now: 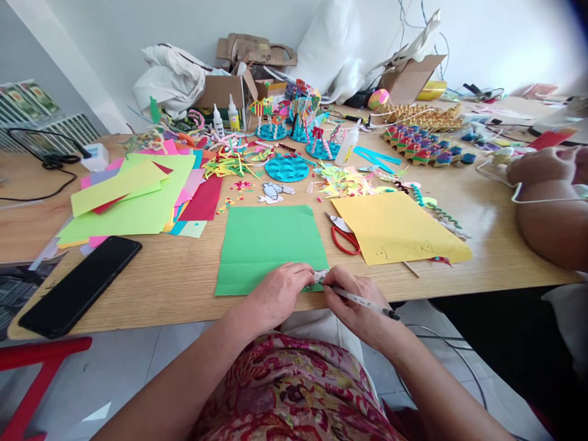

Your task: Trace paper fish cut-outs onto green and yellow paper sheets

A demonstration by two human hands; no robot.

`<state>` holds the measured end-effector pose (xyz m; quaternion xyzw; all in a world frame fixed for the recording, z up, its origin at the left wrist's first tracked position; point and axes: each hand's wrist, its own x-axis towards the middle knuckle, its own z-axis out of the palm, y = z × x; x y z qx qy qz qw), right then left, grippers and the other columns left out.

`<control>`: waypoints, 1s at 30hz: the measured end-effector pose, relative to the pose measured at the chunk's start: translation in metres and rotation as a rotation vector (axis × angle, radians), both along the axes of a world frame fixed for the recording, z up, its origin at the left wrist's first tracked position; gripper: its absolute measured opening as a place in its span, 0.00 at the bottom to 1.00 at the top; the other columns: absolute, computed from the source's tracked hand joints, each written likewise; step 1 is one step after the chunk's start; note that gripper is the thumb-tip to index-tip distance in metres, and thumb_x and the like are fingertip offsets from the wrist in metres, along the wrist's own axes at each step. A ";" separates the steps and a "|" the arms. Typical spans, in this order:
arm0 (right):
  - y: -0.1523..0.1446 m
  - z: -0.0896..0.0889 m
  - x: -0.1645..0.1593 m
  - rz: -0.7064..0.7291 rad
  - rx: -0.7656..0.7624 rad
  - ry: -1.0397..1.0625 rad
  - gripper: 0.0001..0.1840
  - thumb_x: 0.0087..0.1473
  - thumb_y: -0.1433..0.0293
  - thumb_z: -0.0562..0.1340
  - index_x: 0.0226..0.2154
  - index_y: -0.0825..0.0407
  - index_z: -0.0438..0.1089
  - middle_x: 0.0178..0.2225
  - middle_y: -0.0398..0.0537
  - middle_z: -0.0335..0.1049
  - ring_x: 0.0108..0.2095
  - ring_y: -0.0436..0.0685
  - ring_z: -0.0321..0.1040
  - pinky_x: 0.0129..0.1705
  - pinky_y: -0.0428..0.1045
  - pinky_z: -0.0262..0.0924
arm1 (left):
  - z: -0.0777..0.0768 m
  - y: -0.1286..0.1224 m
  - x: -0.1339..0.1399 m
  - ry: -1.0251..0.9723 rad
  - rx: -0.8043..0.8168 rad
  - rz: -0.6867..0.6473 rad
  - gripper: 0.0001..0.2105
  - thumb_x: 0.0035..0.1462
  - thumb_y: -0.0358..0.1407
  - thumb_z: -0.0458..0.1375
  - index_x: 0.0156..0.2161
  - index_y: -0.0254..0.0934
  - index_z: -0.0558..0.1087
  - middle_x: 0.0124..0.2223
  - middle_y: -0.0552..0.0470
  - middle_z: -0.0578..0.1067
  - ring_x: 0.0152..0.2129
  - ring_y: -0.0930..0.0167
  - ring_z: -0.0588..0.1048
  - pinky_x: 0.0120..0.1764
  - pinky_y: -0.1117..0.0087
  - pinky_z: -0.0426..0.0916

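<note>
Now, right hand [353, 313]: closed around a pen [362, 301], tip at a paper cutout [317, 278].
Left hand [282, 288]: half-curled, fingertips on the cutout; grip unclear.
Green sheet [271, 242]: beneath the cutout.

I operate from far, and in the head view I see the left hand [285, 285] with fingertips at a small paper cutout [316, 278], upon the green sheet [271, 242]. The right hand [354, 301] holds a pen [362, 299] against this cutout.
</note>
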<state>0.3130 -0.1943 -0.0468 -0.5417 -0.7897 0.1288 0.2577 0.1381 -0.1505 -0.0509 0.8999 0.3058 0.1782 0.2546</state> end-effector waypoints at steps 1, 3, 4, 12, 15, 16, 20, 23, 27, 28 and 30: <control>-0.001 0.000 -0.001 0.007 0.011 -0.013 0.05 0.51 0.75 0.51 0.27 0.50 0.58 0.20 0.40 0.65 0.19 0.49 0.60 0.23 0.44 0.50 | 0.001 0.000 0.000 0.000 -0.002 -0.002 0.10 0.58 0.22 0.49 0.41 0.32 0.71 0.47 0.48 0.73 0.45 0.69 0.71 0.50 0.68 0.65; -0.004 0.000 -0.003 0.023 0.043 -0.052 0.05 0.52 0.74 0.50 0.28 0.51 0.58 0.20 0.40 0.65 0.19 0.49 0.62 0.23 0.44 0.50 | 0.002 0.000 0.000 -0.004 -0.007 -0.005 0.11 0.58 0.22 0.49 0.41 0.33 0.70 0.47 0.48 0.73 0.45 0.70 0.70 0.50 0.68 0.65; -0.005 0.000 -0.005 0.024 0.068 -0.081 0.05 0.53 0.74 0.50 0.28 0.51 0.58 0.19 0.41 0.65 0.19 0.50 0.62 0.23 0.44 0.50 | 0.002 0.000 0.000 -0.007 -0.009 -0.006 0.11 0.58 0.22 0.49 0.41 0.33 0.70 0.47 0.49 0.73 0.45 0.70 0.70 0.50 0.68 0.65; -0.011 0.001 -0.019 -0.022 0.259 -0.293 0.08 0.50 0.77 0.50 0.25 0.51 0.58 0.16 0.42 0.64 0.16 0.51 0.61 0.21 0.46 0.47 | -0.003 0.001 0.000 -0.059 -0.041 -0.024 0.10 0.60 0.24 0.49 0.43 0.30 0.70 0.46 0.47 0.73 0.44 0.70 0.70 0.50 0.68 0.64; -0.012 0.004 -0.022 -0.023 0.276 -0.326 0.09 0.50 0.78 0.50 0.23 0.51 0.57 0.15 0.43 0.62 0.15 0.51 0.60 0.21 0.46 0.46 | -0.003 0.001 0.000 -0.068 -0.048 -0.024 0.10 0.60 0.25 0.49 0.44 0.30 0.70 0.46 0.46 0.73 0.45 0.70 0.70 0.50 0.68 0.64; -0.013 0.005 -0.024 -0.017 0.265 -0.331 0.09 0.49 0.78 0.49 0.23 0.51 0.57 0.16 0.43 0.62 0.15 0.51 0.59 0.21 0.46 0.46 | -0.002 0.000 0.000 -0.066 -0.049 -0.022 0.10 0.60 0.25 0.50 0.44 0.30 0.70 0.46 0.46 0.73 0.45 0.70 0.70 0.50 0.68 0.64; -0.015 0.012 -0.029 0.012 0.225 -0.320 0.10 0.47 0.79 0.48 0.22 0.50 0.56 0.16 0.43 0.62 0.15 0.50 0.57 0.20 0.45 0.46 | 0.000 0.000 0.000 -0.053 -0.056 -0.029 0.09 0.59 0.25 0.50 0.43 0.29 0.70 0.46 0.46 0.73 0.45 0.69 0.70 0.50 0.67 0.64; -0.015 0.013 -0.033 0.014 0.233 -0.316 0.09 0.47 0.79 0.49 0.23 0.50 0.56 0.15 0.43 0.61 0.15 0.51 0.58 0.20 0.46 0.45 | 0.001 0.000 0.000 -0.055 -0.055 -0.035 0.08 0.58 0.24 0.51 0.42 0.28 0.70 0.45 0.44 0.73 0.45 0.68 0.70 0.50 0.67 0.64; -0.015 0.010 -0.036 0.024 0.197 -0.291 0.09 0.47 0.79 0.49 0.24 0.50 0.56 0.16 0.42 0.62 0.16 0.50 0.57 0.20 0.45 0.45 | -0.001 0.000 0.001 -0.073 -0.056 -0.036 0.07 0.58 0.24 0.51 0.40 0.30 0.70 0.44 0.46 0.73 0.44 0.69 0.70 0.49 0.67 0.65; -0.014 0.009 -0.036 0.021 0.184 -0.275 0.08 0.48 0.79 0.49 0.24 0.50 0.56 0.16 0.42 0.62 0.16 0.50 0.57 0.20 0.45 0.45 | -0.001 0.000 0.001 -0.081 -0.054 -0.036 0.08 0.58 0.24 0.50 0.39 0.30 0.70 0.44 0.46 0.73 0.44 0.69 0.70 0.49 0.66 0.65; -0.013 0.006 -0.034 0.018 0.144 -0.219 0.07 0.50 0.77 0.49 0.25 0.51 0.57 0.17 0.42 0.63 0.17 0.50 0.59 0.21 0.45 0.47 | -0.002 0.000 0.001 -0.093 -0.054 -0.037 0.08 0.58 0.24 0.49 0.40 0.31 0.69 0.44 0.47 0.73 0.43 0.69 0.70 0.49 0.66 0.65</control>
